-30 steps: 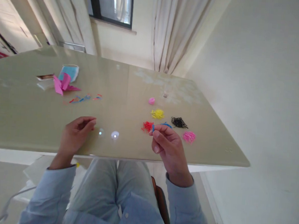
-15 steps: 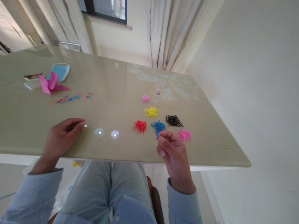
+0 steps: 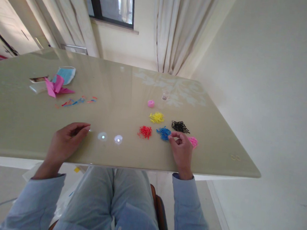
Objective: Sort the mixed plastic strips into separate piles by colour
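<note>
My right hand (image 3: 182, 148) is closed in a pinch, its fingertips at the right edge of a small pile of blue rubber bands (image 3: 163, 133). Whether a band sits between the fingertips cannot be made out. Beside that hand lies a pile of pink bands (image 3: 193, 142), partly covered by it. Piles of red bands (image 3: 145, 132), yellow bands (image 3: 157, 117) and black bands (image 3: 180, 126) lie around the blue one. My left hand (image 3: 68, 140) rests on the table at the left, thumb and forefinger pressed together; anything in that pinch is too small to tell.
On the table (image 3: 122, 102), a small pink round object (image 3: 151, 103) stands behind the yellow pile, near a small clear tag (image 3: 165, 96). Far left are a pink folded-paper piece (image 3: 57, 86), a blue face mask (image 3: 66, 75) and scattered coloured bits (image 3: 76, 102).
My right hand has come down from above the table to the blue pile's right edge. The left hand keeps its pinch in place, while the whole view has shifted slightly.
</note>
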A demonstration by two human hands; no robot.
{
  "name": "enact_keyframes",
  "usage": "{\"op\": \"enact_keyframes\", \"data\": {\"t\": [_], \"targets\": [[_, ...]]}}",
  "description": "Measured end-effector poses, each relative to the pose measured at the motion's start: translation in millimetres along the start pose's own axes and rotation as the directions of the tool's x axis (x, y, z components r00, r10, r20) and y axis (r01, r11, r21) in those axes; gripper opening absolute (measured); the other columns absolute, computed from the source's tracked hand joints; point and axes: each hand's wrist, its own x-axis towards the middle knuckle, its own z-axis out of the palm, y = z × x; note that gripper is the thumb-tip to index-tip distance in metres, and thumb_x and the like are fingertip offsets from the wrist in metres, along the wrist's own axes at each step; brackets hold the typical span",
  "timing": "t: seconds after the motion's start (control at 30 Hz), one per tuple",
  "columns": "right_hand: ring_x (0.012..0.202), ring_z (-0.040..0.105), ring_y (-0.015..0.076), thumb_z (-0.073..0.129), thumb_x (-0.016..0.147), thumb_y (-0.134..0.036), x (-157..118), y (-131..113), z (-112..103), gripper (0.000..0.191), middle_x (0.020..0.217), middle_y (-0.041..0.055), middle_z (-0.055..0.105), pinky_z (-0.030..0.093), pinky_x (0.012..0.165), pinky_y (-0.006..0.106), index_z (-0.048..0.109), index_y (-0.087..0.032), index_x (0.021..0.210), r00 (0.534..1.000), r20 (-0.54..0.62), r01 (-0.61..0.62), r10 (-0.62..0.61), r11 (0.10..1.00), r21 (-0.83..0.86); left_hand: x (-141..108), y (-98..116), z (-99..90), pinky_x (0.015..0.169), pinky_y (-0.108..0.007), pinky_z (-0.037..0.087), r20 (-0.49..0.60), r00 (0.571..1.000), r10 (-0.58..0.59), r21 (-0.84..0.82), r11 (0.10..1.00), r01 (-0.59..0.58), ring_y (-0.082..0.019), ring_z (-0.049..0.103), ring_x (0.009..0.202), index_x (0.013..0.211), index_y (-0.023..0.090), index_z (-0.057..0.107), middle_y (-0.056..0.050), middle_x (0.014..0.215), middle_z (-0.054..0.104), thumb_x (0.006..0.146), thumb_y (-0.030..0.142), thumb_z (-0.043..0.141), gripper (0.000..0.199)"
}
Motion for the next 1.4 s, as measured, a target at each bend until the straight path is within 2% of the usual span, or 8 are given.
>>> {"op": "enact_keyframes", "data": {"t": [0.2,0.47,0.67,0.73,0.9,1.0,1.23,1.4], "targets": [[0.055,0.051,0.0141,0.06,0.078,-0.037,6.7,-1.9,6.0,0.026,0.083,0.0054,0.072,0.042,0.061,0.029,0.071,-0.017,0.089,0.998,0.043,0.04,-0.035,0.992,-0.119,-1.2,-1.3,0.6,0.08,-0.031,0.053,0.016,1.0,0.027,-0.015,1.0,-0.027,-0.02,0.067,0.081,0.095,0.018,0.072,-0.005,0.091,0.075,0.073,0.053,0.061,0.043],[0.054,0.046,0.0135,0.061,0.082,-0.044,-3.1,1.3,3.2,0.032,0.072,0.0033,0.065,0.038,0.055,0.027,0.07,-0.015,0.091,0.999,-0.035,-0.001,0.0,1.0,-0.019,-2.2,5.2,1.0,0.08,-0.031,0.053,0.024,0.998,0.059,-0.034,0.998,-0.058,-0.02,0.068,0.081,0.092,0.018,0.071,-0.006,0.091,0.075,0.075,0.053,0.058,0.041],[0.053,0.046,0.0123,0.061,0.087,-0.036,-36.5,-37.7,30.9,0.02,0.066,-0.0007,0.059,0.038,0.054,0.025,0.069,-0.018,0.087,0.987,0.087,0.119,-0.134,0.98,0.159,1.3,1.6,12.8,0.074,-0.031,0.051,0.037,0.98,0.198,0.106,0.974,-0.201,-0.018,0.063,0.073,0.092,0.019,0.071,-0.006,0.09,0.073,0.083,0.043,0.05,0.033],[0.054,0.047,0.0116,0.06,0.088,-0.031,-49.4,-57.3,47.6,0.015,0.07,-0.0003,0.061,0.04,0.055,0.025,0.068,-0.019,0.085,0.949,0.204,0.192,-0.241,0.953,0.235,1.1,1.7,15.5,0.074,-0.032,0.05,0.047,0.973,0.227,0.141,0.962,-0.232,-0.018,0.063,0.073,0.092,0.019,0.07,-0.007,0.091,0.072,0.085,0.039,0.049,0.03],[0.06,0.055,0.0128,0.06,0.087,-0.022,-63.2,-88.3,91.8,0.01,0.078,0.0019,0.068,0.043,0.059,0.025,0.069,-0.021,0.084,0.767,0.474,0.272,-0.433,0.888,0.371,-2.4,3.8,15.9,0.074,-0.031,0.049,0.059,0.971,0.232,0.123,0.964,-0.238,-0.018,0.063,0.075,0.092,0.019,0.07,-0.006,0.091,0.071,0.086,0.03,0.051,0.023],[0.062,0.057,0.0148,0.061,0.085,-0.024,-59.4,-90.3,106.3,0.01,0.08,0.0034,0.07,0.046,0.061,0.027,0.071,-0.021,0.084,0.738,0.528,0.274,-0.42,0.902,0.334,-4.3,4.2,14.1,0.076,-0.031,0.05,0.068,0.969,0.238,0.075,0.967,-0.243,-0.017,0.063,0.077,0.09,0.02,0.071,-0.006,0.09,0.071,0.086,0.027,0.052,0.02],[0.057,0.06,0.019,0.065,0.083,-0.049,-49.5,-75.1,103.4,0.029,0.067,0.0049,0.068,0.05,0.053,0.029,0.074,-0.021,0.083,0.78,0.549,0.145,-0.3,0.94,0.308,14.6,-1.7,-4.8,0.068,-0.026,0.051,0.153,0.967,0.206,-0.089,0.977,-0.194,-0.014,0.064,0.07,0.093,0.021,0.072,-0.003,0.085,0.073,0.087,0.03,0.054,0.021],[0.058,0.063,0.0209,0.066,0.077,-0.058,-45.1,-73.3,105.2,0.038,0.067,0.0058,0.069,0.053,0.055,0.031,0.074,-0.021,0.08,0.78,0.588,0.087,-0.214,0.968,0.236,45.9,-8.5,-36.9,0.076,-0.028,0.052,0.066,0.974,0.215,0.093,0.971,-0.22,-0.016,0.065,0.075,0.099,0.018,0.072,-0.006,0.096,0.074,0.087,0.024,0.053,0.024]]}}
